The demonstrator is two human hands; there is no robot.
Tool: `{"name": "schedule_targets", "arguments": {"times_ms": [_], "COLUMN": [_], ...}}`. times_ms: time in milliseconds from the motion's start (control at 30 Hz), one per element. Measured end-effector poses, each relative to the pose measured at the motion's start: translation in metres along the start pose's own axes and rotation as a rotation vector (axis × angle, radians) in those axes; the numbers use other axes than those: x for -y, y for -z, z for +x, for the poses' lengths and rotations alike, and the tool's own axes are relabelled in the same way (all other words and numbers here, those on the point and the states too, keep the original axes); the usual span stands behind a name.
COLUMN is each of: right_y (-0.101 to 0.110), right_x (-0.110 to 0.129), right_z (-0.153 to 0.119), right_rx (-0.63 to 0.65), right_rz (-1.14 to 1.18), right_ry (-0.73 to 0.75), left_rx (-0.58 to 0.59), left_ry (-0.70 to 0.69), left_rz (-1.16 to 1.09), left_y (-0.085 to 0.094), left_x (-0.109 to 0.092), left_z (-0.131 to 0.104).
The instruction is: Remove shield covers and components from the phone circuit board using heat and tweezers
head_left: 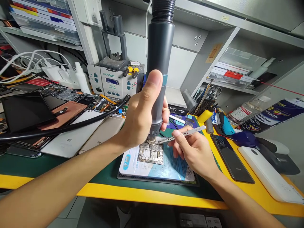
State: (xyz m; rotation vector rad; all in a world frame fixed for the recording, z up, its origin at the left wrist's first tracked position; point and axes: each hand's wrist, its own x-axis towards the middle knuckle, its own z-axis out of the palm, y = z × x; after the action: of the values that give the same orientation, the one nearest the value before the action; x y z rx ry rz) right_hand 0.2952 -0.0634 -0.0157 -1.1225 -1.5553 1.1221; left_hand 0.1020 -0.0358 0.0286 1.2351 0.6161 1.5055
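My left hand point(144, 110) is wrapped round a dark grey hot air gun point(159, 50), held upright with its metal nozzle pointing down. Right under the nozzle lies a phone circuit board point(150, 155), on a white and blue pad point(133, 169). My right hand point(190, 145) pinches metal tweezers point(188, 132), whose tips reach the board's upper part beside the nozzle. Whether the tips touch a part there is too small to tell.
A grey control station point(114, 80) stands at the back. Phones and boards fill the left, with a black hose point(71, 129) across them. At right are a dark phone point(232, 158), a white device point(268, 174), a bottle point(248, 109) and a blue can point(275, 115).
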Motion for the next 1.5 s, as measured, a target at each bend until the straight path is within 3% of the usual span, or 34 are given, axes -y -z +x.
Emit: {"name": "schedule_targets", "arguments": {"times_ms": [400,600,1500], "right_y": [0.001,0.004,0.002], "right_x": [0.004,0.009,0.008], "right_z": [0.002,0.001,-0.008], "right_rx": [0.012,-0.036,0.001], "right_rz": [0.010,-0.040,-0.177], "right_ry": [-0.028,0.027,0.097], "left_rx": [-0.012,-0.014,-0.015], "left_ry": [0.005,0.016,0.010], "left_rz": [0.013,-0.001,-0.004], "left_y": [-0.001,-0.002,-0.001], "left_x": [0.001,0.000,0.000], "left_z": [0.001,0.001,0.000]}}
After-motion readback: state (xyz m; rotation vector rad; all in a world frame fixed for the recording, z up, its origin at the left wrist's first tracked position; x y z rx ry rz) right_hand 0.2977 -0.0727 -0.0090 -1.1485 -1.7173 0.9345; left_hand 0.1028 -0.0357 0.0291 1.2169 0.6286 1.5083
